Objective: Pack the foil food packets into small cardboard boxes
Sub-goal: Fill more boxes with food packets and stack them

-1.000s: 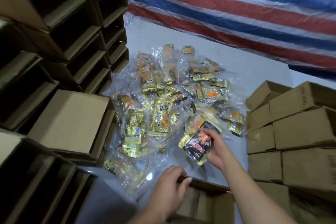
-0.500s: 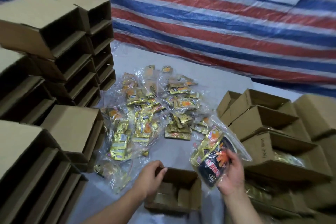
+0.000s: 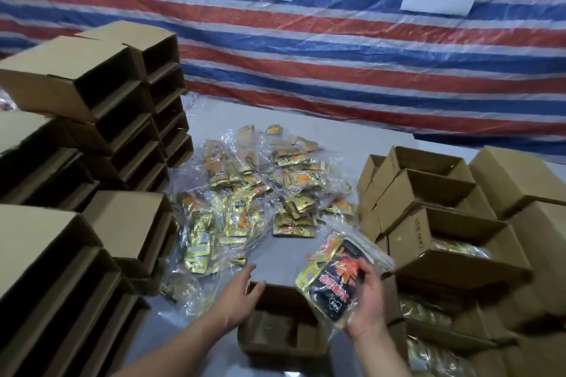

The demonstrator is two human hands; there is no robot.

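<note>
A small open cardboard box (image 3: 260,347) sits on the table just in front of me, empty inside. My left hand (image 3: 242,297) rests on its left rim with fingers nearly straight. My right hand (image 3: 366,300) grips a clear bag of foil packets (image 3: 330,288), gold with a black and red front, held tilted above the box's right side. A loose heap of gold foil food packets (image 3: 260,202) in clear bags lies on the table beyond the box.
Stacks of empty cardboard boxes (image 3: 79,95) lying on their sides fill the left. Open boxes (image 3: 441,242), some holding gold packets, stand stacked at the right. A striped tarp (image 3: 337,55) with two white signs hangs behind the grey table (image 3: 352,144).
My right hand has carried the bag from the heap back to above the box. My left hand has loosened on the box rim. The view has tilted upward.
</note>
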